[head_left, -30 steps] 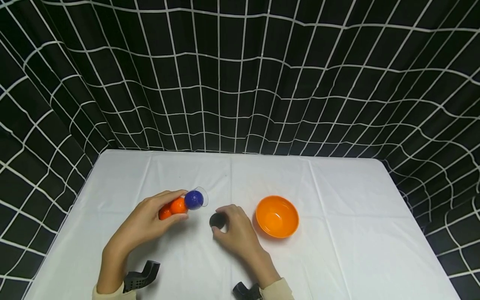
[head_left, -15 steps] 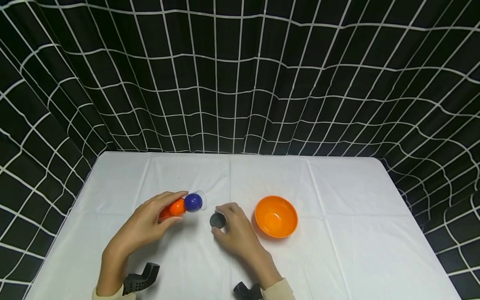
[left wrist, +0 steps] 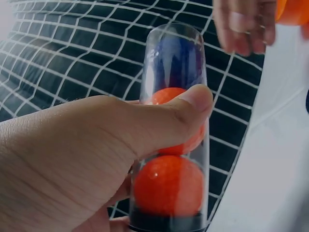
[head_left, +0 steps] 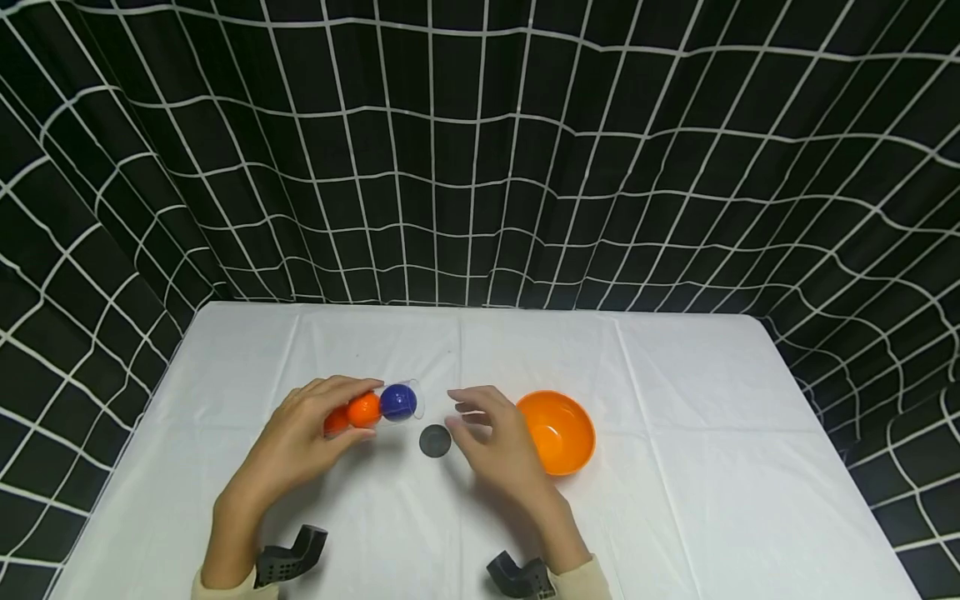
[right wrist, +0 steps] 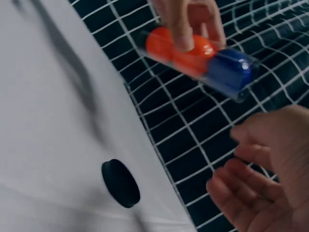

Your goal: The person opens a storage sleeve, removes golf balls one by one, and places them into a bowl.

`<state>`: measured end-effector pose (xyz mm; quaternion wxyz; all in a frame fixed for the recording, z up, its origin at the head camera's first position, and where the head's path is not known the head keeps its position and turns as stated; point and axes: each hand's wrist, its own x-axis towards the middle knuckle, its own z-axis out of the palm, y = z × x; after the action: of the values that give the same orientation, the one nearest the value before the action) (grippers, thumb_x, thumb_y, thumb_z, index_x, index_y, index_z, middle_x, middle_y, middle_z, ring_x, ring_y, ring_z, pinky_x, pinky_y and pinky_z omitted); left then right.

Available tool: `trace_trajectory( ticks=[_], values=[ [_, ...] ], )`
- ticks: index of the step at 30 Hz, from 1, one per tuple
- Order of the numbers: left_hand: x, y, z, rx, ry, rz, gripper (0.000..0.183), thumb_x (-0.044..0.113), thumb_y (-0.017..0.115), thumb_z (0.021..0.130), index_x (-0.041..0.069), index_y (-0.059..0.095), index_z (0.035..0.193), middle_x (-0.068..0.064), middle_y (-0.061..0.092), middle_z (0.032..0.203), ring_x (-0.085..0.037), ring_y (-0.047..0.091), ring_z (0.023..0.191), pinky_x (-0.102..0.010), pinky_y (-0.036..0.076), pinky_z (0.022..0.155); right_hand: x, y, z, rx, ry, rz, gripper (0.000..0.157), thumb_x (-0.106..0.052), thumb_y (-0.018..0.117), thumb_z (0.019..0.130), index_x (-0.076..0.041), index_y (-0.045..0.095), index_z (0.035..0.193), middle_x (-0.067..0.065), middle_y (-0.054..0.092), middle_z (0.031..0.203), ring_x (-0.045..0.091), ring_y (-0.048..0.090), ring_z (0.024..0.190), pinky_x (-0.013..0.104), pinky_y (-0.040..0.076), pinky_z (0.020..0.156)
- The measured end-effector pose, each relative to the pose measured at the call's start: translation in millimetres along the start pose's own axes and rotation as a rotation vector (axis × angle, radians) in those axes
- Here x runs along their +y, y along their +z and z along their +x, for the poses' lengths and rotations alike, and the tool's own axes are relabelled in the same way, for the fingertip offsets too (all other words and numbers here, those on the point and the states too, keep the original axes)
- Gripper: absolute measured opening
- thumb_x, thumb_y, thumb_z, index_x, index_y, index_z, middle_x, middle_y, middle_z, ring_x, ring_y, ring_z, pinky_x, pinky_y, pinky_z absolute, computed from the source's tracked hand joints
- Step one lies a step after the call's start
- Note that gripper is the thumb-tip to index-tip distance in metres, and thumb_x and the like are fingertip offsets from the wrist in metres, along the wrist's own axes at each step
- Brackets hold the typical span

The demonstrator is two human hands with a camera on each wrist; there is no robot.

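Observation:
My left hand (head_left: 300, 429) grips a clear plastic tube (left wrist: 207, 145) tilted over the table, its open end pointing toward my right hand. Inside sit two orange balls (left wrist: 169, 186) near the black base and one blue ball (head_left: 398, 402) close to the mouth. My right hand (head_left: 498, 437) hovers with loosely bent fingers and nothing in them, just right of a round black lid (head_left: 435, 441). That lid lies flat on the white cloth, and the right wrist view shows it apart from the fingers (right wrist: 227, 195).
An orange bowl (head_left: 570, 433) stands right behind my right hand, partly covered by it. White cloth spreads over the table (head_left: 712, 500). Black curtain with white netting (head_left: 480, 167) rises along the back and both sides.
My right hand has let go of the black lid, leaving it on the table, and has lifted away to the right. The tube in my left hand has shifted slightly right.

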<state>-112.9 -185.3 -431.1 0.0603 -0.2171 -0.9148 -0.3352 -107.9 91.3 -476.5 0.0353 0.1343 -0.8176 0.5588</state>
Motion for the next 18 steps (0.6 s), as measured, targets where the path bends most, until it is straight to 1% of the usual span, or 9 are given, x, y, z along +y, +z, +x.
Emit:
trace_trajectory(
  ticks=[5, 7, 11, 14, 18],
  values=[
    [5.5, 6.8, 3.3, 0.037, 0.045, 0.056, 0.055, 0.029, 0.091, 0.083, 0.02, 0.074, 0.134, -0.001, 0.075, 0.124, -0.026, 0.067, 0.118, -0.047, 0.045, 0.099, -5, -7.2, -1, -0.023, 0.014, 0.142, 0.031, -0.007, 0.074, 0.097, -0.007, 0.072, 0.128, 0.014, 0.07, 0.129, 0.032, 0.072, 0.115, 0.029, 0.061, 0.099],
    [7.2, 9.9, 4.6, 0.055, 0.067, 0.08, 0.054, 0.029, 0.092, 0.082, 0.02, 0.075, 0.133, -0.001, 0.075, 0.123, -0.025, 0.065, 0.118, -0.047, 0.044, 0.099, -6, -8.3, -1, -0.033, 0.021, 0.175, 0.032, -0.007, 0.075, 0.097, -0.006, 0.071, 0.128, 0.015, 0.069, 0.13, 0.026, 0.072, 0.115, 0.027, 0.061, 0.099],
    [10.6, 15.0, 6.5, 0.086, 0.109, 0.125, 0.054, 0.029, 0.092, 0.081, 0.021, 0.075, 0.132, -0.001, 0.075, 0.122, -0.025, 0.065, 0.116, -0.047, 0.044, 0.1, -5, -7.6, -1, -0.055, 0.011, 0.239, 0.036, -0.004, 0.075, 0.096, -0.002, 0.068, 0.132, 0.02, 0.067, 0.133, 0.032, 0.071, 0.118, 0.026, 0.061, 0.099],
    [14.3, 17.4, 7.6, 0.104, 0.143, 0.16, 0.054, 0.028, 0.093, 0.081, 0.02, 0.075, 0.132, -0.003, 0.075, 0.123, -0.027, 0.065, 0.117, -0.048, 0.044, 0.102, -4, -7.4, -1, -0.075, 0.004, 0.287, 0.041, -0.003, 0.075, 0.096, 0.001, 0.064, 0.136, 0.025, 0.063, 0.139, 0.041, 0.068, 0.121, 0.024, 0.06, 0.099],
    [17.8, 19.6, 8.5, 0.128, 0.169, 0.205, 0.056, 0.024, 0.094, 0.079, 0.02, 0.076, 0.131, -0.004, 0.075, 0.123, -0.03, 0.065, 0.119, -0.048, 0.042, 0.104, -4, -9.0, -1, -0.088, 0.009, 0.306, 0.044, -0.004, 0.075, 0.096, 0.001, 0.063, 0.138, 0.024, 0.063, 0.141, 0.04, 0.067, 0.123, 0.025, 0.06, 0.099]
  ],
)
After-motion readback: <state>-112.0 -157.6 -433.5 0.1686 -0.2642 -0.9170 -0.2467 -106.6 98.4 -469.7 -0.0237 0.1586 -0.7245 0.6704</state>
